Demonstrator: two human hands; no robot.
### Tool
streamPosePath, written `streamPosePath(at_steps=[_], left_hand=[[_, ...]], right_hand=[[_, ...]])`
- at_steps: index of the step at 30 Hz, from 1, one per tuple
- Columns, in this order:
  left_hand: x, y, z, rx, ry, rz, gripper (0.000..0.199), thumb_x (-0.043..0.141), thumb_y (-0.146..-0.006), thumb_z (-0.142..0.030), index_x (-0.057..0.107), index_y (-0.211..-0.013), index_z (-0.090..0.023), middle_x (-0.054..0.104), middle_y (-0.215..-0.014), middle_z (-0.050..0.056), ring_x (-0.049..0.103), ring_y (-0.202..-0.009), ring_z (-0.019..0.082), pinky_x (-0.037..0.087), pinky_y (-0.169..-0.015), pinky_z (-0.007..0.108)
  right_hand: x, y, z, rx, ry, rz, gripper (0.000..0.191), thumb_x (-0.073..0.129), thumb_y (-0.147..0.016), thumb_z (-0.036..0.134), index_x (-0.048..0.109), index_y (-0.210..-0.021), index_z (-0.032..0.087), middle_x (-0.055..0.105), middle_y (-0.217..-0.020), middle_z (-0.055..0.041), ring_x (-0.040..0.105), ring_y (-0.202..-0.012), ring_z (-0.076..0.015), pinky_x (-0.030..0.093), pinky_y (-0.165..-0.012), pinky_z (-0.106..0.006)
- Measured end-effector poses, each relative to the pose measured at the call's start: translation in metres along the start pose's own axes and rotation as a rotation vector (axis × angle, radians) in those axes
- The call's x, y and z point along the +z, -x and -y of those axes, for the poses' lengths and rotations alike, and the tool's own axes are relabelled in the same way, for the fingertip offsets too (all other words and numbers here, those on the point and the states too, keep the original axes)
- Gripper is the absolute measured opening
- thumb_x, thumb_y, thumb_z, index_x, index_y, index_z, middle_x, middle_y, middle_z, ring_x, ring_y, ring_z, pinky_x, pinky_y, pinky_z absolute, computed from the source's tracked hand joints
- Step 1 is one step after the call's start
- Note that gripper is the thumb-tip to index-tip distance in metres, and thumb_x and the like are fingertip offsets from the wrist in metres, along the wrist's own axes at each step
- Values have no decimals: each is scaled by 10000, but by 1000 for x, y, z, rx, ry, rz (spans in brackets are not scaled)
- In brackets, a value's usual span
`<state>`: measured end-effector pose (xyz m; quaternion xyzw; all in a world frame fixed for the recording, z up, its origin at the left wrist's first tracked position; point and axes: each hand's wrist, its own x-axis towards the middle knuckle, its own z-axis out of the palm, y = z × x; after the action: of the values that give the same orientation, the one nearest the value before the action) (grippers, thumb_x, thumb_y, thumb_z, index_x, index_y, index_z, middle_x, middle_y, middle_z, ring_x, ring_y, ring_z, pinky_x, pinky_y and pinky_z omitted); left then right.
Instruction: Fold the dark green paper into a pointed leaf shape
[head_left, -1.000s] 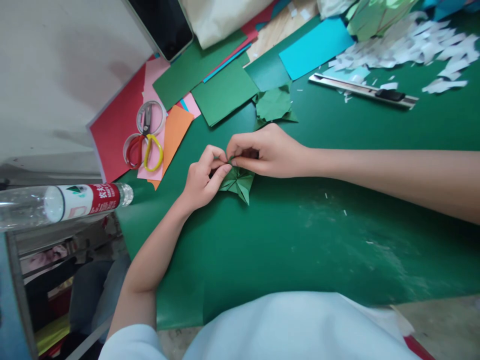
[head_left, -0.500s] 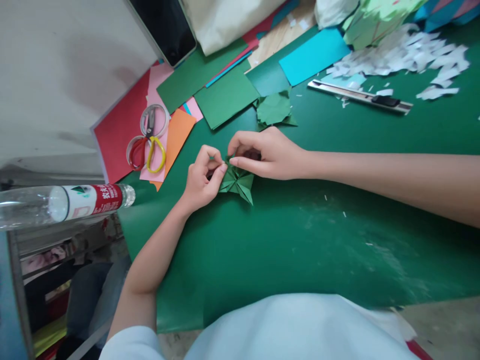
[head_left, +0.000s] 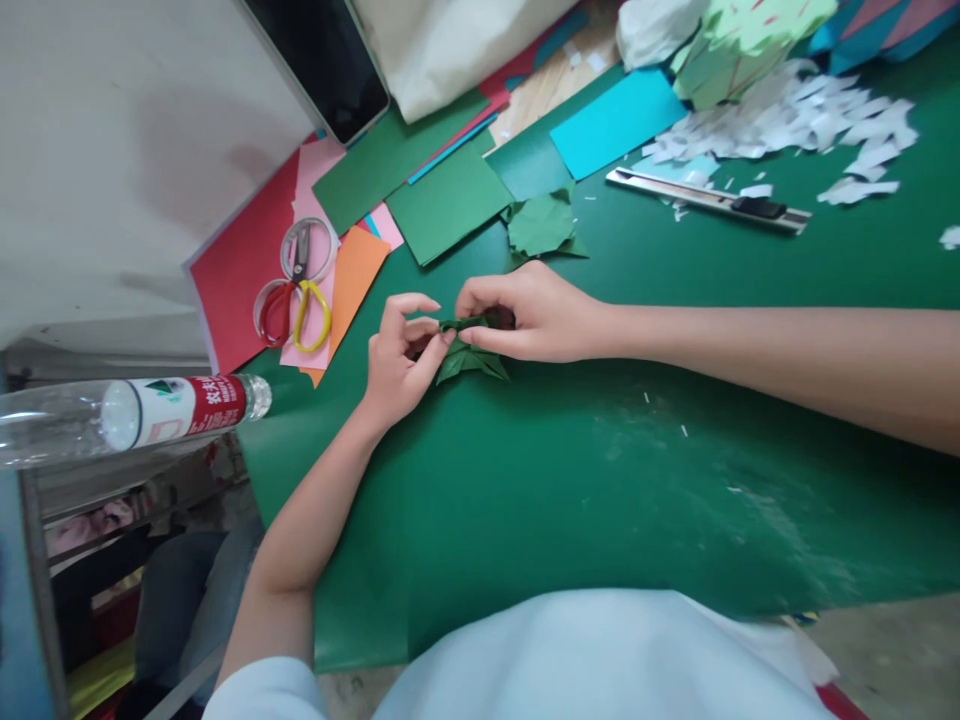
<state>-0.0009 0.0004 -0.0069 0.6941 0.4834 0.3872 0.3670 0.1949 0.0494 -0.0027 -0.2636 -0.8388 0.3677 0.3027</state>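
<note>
Head view: folding by two hands. The folded green paper (head_left: 474, 362) lies between them, just above or on the green surface (head_left: 540, 500); contact beneath it cannot be told. The left hand (head_left: 406, 352) pinches its left edge narrowly, forefinger raised; the right hand (head_left: 536, 312) grips its upper side between thumb and curled fingers. A second folded green piece (head_left: 541, 224) sits just beyond. The step in hand appears to be shaping a fold; the next move would call for a steady left pinch and light right-hand pressure along the crease.
</note>
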Motion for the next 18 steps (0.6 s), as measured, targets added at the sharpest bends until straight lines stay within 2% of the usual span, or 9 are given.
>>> streamPosePath(at_steps=[5, 12, 18], left_hand=[[2, 1, -1, 85, -177, -51, 139, 620, -860, -285, 511, -901, -208, 584, -687, -55, 487, -506, 41, 366, -508, 170], [4, 3, -7, 274, -481, -172, 57, 589, -862, -203, 549, -893, -177, 677, -782, -3, 625, -625, 73, 461, -581, 160], [4, 3, -7, 301, -514, -168, 30, 573, -866, -170, 545, -875, -174, 671, -774, -7, 645, -649, 76, 468, -599, 147]], right_hand=[[1, 2, 0, -46, 102, 27, 120, 487, -836, 266, 534, -828, 156, 514, -597, 43, 394, -522, -72, 246, -559, -209], [2, 5, 3, -50, 152, 10, 118, 462, -844, 248, 528, -840, 150, 562, -634, 19, 424, -530, -81, 237, -556, -210], [5, 9, 5, -86, 199, -36, 203, 454, -875, 236, 521, -1044, 145, 523, -575, 55, 419, -508, -84, 244, -536, -200]])
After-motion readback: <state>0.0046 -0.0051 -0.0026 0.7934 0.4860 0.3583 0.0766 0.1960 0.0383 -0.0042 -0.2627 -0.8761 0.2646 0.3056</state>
